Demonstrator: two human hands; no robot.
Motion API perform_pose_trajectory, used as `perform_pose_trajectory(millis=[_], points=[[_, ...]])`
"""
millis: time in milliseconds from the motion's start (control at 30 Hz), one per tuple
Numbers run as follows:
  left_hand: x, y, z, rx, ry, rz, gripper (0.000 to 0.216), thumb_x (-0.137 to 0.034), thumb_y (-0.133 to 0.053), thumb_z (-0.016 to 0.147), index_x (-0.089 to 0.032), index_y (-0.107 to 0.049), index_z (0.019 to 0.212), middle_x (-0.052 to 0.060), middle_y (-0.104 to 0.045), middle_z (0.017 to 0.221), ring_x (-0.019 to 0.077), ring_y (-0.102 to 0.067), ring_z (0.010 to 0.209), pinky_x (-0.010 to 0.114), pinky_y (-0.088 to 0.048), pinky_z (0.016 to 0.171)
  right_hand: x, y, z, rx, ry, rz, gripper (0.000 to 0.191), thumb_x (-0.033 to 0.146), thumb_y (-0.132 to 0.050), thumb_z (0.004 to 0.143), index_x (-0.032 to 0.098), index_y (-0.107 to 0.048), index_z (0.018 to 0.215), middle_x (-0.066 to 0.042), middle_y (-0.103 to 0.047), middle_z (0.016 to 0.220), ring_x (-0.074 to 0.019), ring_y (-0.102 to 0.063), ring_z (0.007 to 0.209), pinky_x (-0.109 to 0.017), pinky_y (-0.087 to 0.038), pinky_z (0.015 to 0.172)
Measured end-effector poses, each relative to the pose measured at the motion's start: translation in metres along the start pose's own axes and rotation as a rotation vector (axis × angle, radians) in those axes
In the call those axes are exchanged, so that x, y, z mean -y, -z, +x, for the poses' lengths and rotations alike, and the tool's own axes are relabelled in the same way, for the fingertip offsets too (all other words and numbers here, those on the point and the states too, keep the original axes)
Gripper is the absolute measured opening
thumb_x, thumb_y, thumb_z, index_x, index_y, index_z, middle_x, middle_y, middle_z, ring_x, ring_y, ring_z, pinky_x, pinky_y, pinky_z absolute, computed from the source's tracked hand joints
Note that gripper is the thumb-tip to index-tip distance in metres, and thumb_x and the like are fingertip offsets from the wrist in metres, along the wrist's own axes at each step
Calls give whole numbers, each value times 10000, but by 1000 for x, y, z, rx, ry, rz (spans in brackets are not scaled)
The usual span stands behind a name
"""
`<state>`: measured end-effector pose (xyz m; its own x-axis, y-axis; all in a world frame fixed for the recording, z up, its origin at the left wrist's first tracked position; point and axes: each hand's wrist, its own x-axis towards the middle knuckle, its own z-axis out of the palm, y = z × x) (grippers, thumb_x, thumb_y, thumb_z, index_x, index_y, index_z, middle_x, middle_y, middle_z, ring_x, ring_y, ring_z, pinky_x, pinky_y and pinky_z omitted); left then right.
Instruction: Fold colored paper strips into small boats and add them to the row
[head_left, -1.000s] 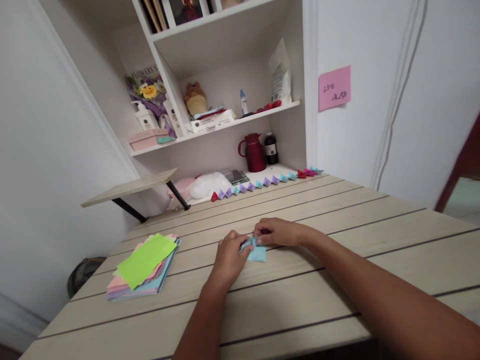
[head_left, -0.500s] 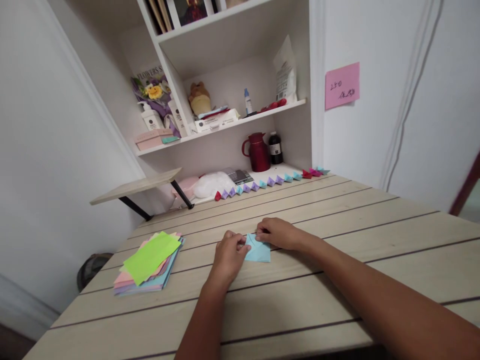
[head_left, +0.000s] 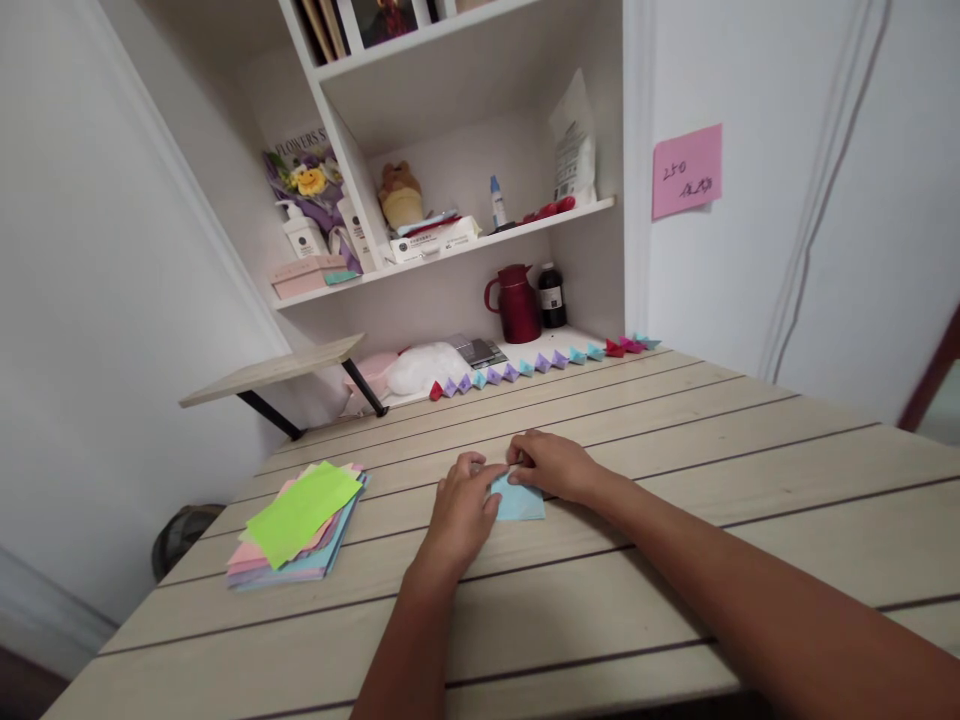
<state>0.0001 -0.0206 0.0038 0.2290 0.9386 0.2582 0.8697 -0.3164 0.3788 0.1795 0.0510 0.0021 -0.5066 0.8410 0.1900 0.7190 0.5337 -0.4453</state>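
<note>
A small light-blue paper square [head_left: 523, 505] lies on the wooden table [head_left: 600, 610], its upper part covered by fingers. My left hand [head_left: 463, 508] is at its left side, thumb on the left edge and index finger reaching across the top corner. At the upper edge, my right hand [head_left: 553, 466] is closed, its fingertips pinching the paper near the left index finger. Exactly how the top edge is folded is hidden under the fingers. To the left lies a stack of coloured paper sheets [head_left: 304, 520], a bright green one on top.
Along the table's back edge runs a row of small folded paper pieces [head_left: 525, 368] in red, purple, blue and pink. Behind stand a red jug [head_left: 517, 305] and a dark bottle [head_left: 551, 297]. A raised wooden shelf [head_left: 274, 370] is at the back left.
My left index finger has stretched out toward the paper's top corner. The right hand has shifted slightly up and left. The flap lines seen earlier on the paper no longer show.
</note>
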Motion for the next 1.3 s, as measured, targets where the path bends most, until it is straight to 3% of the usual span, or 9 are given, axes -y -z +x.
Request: perform_pose_trajectory(millis=[267, 500, 667, 900, 1000, 1100, 1300], points=[[-4, -2, 2, 16, 108, 49, 298, -306, -564, 838, -282, -617, 1130, 78, -541, 1231, 263, -462, 1189, 400, -339, 978, 5, 0, 1, 52, 60, 85, 119, 271, -685, 731, 240, -665, 844, -2, -680, 869, -173, -606, 807, -247, -377, 679], [-5, 2, 0, 59, 119, -13, 194, -339, -649, 767, -232, -558, 901, 55, -565, 1198, 242, -479, 1140, 382, -348, 940, 2, 2, 1, 87, 63, 136, 274, 342, -758, 662, 241, -680, 905, -7, -667, 883, -172, -599, 783, -244, -385, 658], [-5, -1, -1, 41, 108, -82, 206, -286, -687, 736, -222, -502, 798, 63, -555, 1226, 243, -459, 1185, 394, -336, 962, -1, 6, -2, 128, 93, 161, 343, 354, -787, 616, 242, -689, 924, -22, -644, 906, -199, -584, 831, -262, -394, 693], [-5, -1, 0, 16, 44, -136, 210, -222, -708, 700, -227, -527, 805, 37, -604, 1109, 217, -522, 1066, 346, -392, 914, -2, 5, -5, 158, 114, 291, 210, 261, -775, 584, 194, -651, 740, -26, -608, 864, -199, -556, 816, -263, -393, 684], [-6, -2, 1, -29, 26, -265, 183, -176, -695, 678, -233, -588, 816, 15, -634, 992, 210, -545, 996, 328, -401, 891, -1, 3, -5, 143, 123, 399, 196, 232, -751, 591, 193, -629, 740, 5, -584, 778, -173, -534, 760, -249, -380, 650], [-6, -3, 4, -109, 40, -441, 94, -146, -648, 684, -217, -591, 664, 3, -641, 851, 191, -568, 882, 299, -415, 828, 0, 1, -5, 114, 109, 547, 177, 256, -701, 645, 195, -599, 776, 40, -532, 673, -138, -489, 655, -229, -356, 578], [-4, 1, 9, -335, 186, -730, 147, -323, -631, 748, -186, -599, 703, -3, -637, 729, 149, -575, 708, 260, -436, 693, 13, -3, -4, 22, 103, 874, 291, 364, -663, 701, 195, -530, 897, 23, -572, 751, -142, -523, 697, -237, -411, 616]])
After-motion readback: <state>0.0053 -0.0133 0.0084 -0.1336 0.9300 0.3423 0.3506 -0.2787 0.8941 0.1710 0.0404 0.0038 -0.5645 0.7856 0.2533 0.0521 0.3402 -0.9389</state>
